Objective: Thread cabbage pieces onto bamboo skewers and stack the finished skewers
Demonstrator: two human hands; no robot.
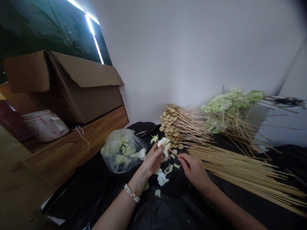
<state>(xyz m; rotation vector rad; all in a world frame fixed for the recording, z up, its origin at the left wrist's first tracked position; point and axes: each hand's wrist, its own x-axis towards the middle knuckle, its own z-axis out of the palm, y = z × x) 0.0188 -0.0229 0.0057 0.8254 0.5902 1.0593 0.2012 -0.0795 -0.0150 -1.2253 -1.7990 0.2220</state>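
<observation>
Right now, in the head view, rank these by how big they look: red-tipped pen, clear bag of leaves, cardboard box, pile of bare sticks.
Largest to smallest:
1. cardboard box
2. pile of bare sticks
3. clear bag of leaves
4. red-tipped pen

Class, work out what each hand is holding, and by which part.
The left hand grips the pale cabbage piece by its lower left side; the right hand pinches the skewer by its bare shaft.
</observation>
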